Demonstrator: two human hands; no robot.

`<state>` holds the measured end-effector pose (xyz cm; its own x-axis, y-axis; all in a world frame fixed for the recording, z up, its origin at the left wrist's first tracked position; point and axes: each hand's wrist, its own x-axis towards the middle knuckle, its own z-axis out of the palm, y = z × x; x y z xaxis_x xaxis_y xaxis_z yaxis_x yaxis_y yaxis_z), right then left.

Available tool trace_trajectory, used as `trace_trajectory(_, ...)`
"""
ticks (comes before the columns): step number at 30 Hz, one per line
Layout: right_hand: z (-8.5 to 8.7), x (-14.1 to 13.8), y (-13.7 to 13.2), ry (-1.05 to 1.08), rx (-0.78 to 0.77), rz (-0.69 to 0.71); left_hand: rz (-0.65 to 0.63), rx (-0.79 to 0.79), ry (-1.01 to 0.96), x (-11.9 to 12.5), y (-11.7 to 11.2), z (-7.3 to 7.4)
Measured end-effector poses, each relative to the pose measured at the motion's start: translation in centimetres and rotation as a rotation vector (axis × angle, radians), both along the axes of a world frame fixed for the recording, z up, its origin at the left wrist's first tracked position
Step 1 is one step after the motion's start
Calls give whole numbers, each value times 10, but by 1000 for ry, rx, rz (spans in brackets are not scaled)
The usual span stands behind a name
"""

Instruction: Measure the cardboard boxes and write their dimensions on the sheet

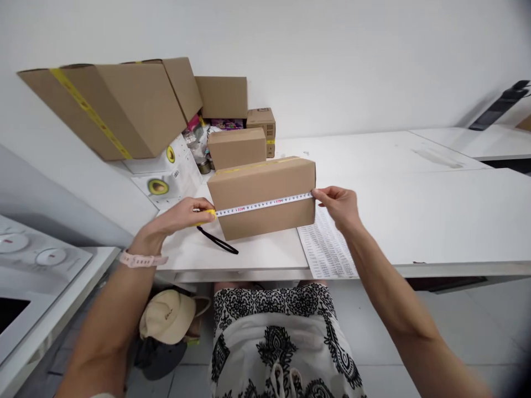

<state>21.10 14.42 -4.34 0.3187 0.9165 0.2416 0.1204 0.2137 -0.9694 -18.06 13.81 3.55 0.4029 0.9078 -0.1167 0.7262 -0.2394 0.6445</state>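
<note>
A closed brown cardboard box (265,218) stands on the white table (415,210) in front of me. A white measuring tape (263,205) is stretched across its near face. My left hand (178,216) grips the yellow tape case at the box's left edge, with a black strap (218,242) hanging from it onto the table. My right hand (338,204) pinches the tape's free end at the box's right edge.
A printed sheet (327,249) lies right of the box, over the table's front edge. Behind stand a smaller box (236,146), more cartons (124,105) and an avocado-printed package (160,185). A beige cap (168,315) lies on the floor below.
</note>
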Motion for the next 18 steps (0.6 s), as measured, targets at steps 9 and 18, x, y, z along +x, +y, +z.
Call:
trace_trajectory(9, 44, 4, 35, -73, -183, 56, 51, -271, -72, 2, 61, 38)
trace_trajectory(18, 31, -17, 130, -86, -317, -26, 222, -390, -175, 2, 129, 24)
